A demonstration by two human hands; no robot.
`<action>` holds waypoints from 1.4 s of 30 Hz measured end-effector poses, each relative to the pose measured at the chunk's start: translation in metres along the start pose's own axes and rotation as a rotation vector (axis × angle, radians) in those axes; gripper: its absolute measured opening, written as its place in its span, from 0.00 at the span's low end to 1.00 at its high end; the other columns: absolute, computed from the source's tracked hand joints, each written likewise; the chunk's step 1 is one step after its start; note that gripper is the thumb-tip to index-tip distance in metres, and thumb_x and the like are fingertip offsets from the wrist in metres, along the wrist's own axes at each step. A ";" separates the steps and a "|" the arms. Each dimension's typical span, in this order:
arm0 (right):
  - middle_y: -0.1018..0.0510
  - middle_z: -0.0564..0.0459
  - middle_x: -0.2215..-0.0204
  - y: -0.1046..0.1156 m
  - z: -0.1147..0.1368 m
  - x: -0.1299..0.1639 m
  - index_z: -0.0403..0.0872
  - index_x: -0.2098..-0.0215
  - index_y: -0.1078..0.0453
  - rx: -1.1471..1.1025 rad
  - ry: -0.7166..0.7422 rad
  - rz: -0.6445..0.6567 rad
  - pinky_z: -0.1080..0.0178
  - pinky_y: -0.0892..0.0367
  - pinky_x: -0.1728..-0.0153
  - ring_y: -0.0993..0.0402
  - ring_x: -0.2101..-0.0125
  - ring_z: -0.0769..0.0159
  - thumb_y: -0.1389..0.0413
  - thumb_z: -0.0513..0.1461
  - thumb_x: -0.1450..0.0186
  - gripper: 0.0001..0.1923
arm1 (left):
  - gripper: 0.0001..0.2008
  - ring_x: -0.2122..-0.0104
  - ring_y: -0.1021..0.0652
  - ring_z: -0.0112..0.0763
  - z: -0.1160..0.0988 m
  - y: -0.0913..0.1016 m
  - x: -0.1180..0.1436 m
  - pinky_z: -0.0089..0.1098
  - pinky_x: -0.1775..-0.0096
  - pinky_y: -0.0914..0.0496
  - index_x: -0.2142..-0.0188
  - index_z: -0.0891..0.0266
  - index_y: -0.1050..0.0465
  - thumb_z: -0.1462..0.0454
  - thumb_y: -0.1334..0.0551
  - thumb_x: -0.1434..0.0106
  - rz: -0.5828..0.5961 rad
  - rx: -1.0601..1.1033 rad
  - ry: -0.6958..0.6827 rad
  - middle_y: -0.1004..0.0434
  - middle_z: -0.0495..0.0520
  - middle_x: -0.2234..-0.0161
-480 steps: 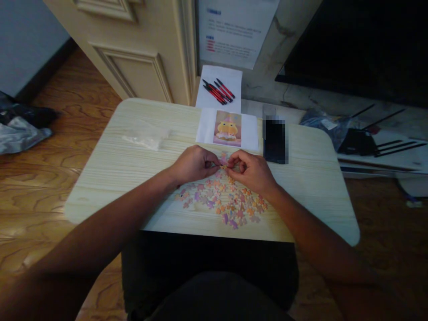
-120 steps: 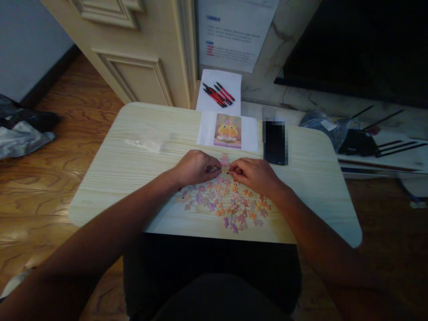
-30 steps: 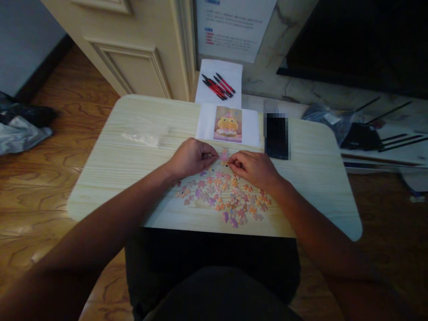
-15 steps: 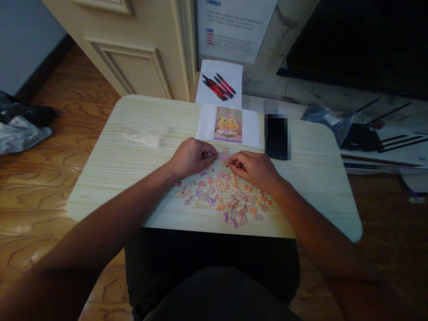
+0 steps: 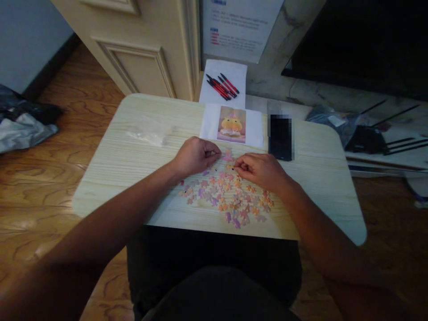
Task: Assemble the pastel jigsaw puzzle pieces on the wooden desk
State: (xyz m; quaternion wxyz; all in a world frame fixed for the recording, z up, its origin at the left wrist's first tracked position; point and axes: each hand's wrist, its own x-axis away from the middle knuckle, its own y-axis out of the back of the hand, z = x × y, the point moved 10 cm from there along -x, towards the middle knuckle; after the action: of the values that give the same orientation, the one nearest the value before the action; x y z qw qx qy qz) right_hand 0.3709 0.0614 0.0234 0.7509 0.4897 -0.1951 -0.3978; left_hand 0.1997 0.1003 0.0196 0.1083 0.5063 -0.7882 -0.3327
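Note:
A small joined cluster of pink and purple puzzle pieces point(image 5: 228, 154) lies on the table between my hands. My left hand point(image 5: 195, 156) rests at its left edge, thumb and forefinger pinched together; what they hold, if anything, is hidden. On the other side, my right hand point(image 5: 261, 169) has its fingertips closed at a yellow puzzle piece point(image 5: 229, 166) with a dark spot, just below the cluster. Many loose puzzle pieces point(image 5: 245, 207) in orange, pink and purple spread over the table nearer my body. Above the cluster lies a printed picture point(image 5: 232, 125) of a yellow figure.
The pale wooden table point(image 5: 110, 165) has rounded corners. A clear plastic bag point(image 5: 152, 133) lies at its left, and a dark phone point(image 5: 280, 140) at the back right. Behind the table, several red and black pens point(image 5: 223, 87) rest on white paper point(image 5: 239, 71).
The whole view has shifted slightly, so things appear a little farther right. My right fingertips have drawn slightly away from the cluster. My left hand keeps its pinch in nearly the same spot.

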 end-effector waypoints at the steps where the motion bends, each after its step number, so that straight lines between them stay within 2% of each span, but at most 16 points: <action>1: 0.14 0.54 0.66 0.001 0.001 0.000 0.50 0.58 0.20 -0.003 0.004 -0.004 0.61 0.32 0.63 0.20 0.68 0.64 0.37 0.37 0.29 0.03 | 0.11 0.79 0.29 0.24 0.000 0.000 0.000 0.28 0.72 0.36 0.65 0.63 0.12 0.60 0.33 0.32 0.000 0.005 0.002 0.19 0.49 0.78; 7: 0.14 0.53 0.67 0.007 0.003 0.003 0.48 0.58 0.19 -0.033 0.034 -0.038 0.62 0.33 0.66 0.22 0.71 0.65 0.37 0.38 0.29 0.04 | 0.10 0.74 0.23 0.27 0.004 0.006 -0.001 0.30 0.68 0.29 0.64 0.64 0.12 0.63 0.33 0.33 0.023 0.090 0.013 0.14 0.52 0.71; 11: 0.13 0.52 0.66 0.014 0.003 0.005 0.49 0.58 0.20 -0.045 0.042 -0.100 0.62 0.32 0.66 0.20 0.70 0.65 0.39 0.39 0.28 0.05 | 0.09 0.73 0.21 0.28 0.006 0.009 -0.002 0.28 0.67 0.28 0.64 0.64 0.12 0.64 0.33 0.36 0.151 0.168 0.015 0.12 0.53 0.68; 13: 0.13 0.52 0.66 0.016 0.004 0.006 0.48 0.58 0.20 -0.048 0.047 -0.126 0.62 0.32 0.66 0.20 0.70 0.65 0.39 0.39 0.28 0.05 | 0.08 0.75 0.23 0.26 0.006 0.009 -0.002 0.27 0.70 0.31 0.64 0.65 0.11 0.64 0.31 0.37 0.234 0.179 0.010 0.14 0.52 0.71; 17: 0.13 0.52 0.66 0.016 0.005 0.005 0.48 0.58 0.19 -0.056 0.065 -0.135 0.62 0.32 0.67 0.20 0.72 0.65 0.39 0.39 0.28 0.06 | 0.08 0.81 0.33 0.22 0.004 0.007 0.001 0.27 0.76 0.40 0.62 0.65 0.11 0.62 0.29 0.37 0.341 0.181 0.011 0.25 0.46 0.81; 21: 0.13 0.51 0.67 0.015 0.005 0.005 0.47 0.58 0.19 -0.050 0.075 -0.136 0.61 0.31 0.68 0.20 0.72 0.65 0.39 0.40 0.27 0.06 | 0.08 0.81 0.34 0.22 0.000 0.002 0.005 0.27 0.76 0.41 0.62 0.64 0.11 0.62 0.28 0.37 0.406 0.192 0.000 0.29 0.44 0.81; 28: 0.13 0.52 0.67 0.015 0.005 0.004 0.48 0.59 0.19 -0.064 0.066 -0.138 0.62 0.31 0.67 0.19 0.71 0.65 0.39 0.40 0.27 0.06 | 0.07 0.77 0.27 0.24 -0.002 0.000 0.007 0.27 0.71 0.36 0.62 0.62 0.11 0.63 0.30 0.36 0.427 0.136 -0.040 0.18 0.48 0.74; 34: 0.13 0.52 0.66 0.013 0.004 0.003 0.48 0.59 0.19 -0.059 0.056 -0.120 0.62 0.32 0.67 0.20 0.71 0.65 0.39 0.40 0.28 0.06 | 0.07 0.78 0.27 0.25 0.000 0.001 0.007 0.28 0.69 0.34 0.62 0.61 0.11 0.63 0.30 0.35 0.409 0.103 -0.025 0.18 0.47 0.75; 42: 0.10 0.51 0.60 -0.001 0.008 0.001 0.50 0.48 0.16 -0.054 0.083 -0.050 0.61 0.28 0.61 0.16 0.65 0.62 0.40 0.42 0.24 0.12 | 0.06 0.73 0.20 0.27 -0.001 0.000 0.006 0.28 0.66 0.29 0.62 0.61 0.12 0.65 0.30 0.36 0.385 0.144 -0.042 0.11 0.50 0.68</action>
State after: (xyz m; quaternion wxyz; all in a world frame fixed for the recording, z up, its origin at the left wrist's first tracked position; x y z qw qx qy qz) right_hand 0.3660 0.0555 0.0258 0.7613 0.4898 -0.1408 -0.4009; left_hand 0.1975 0.0944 0.0194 0.1170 0.3457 -0.8943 -0.2589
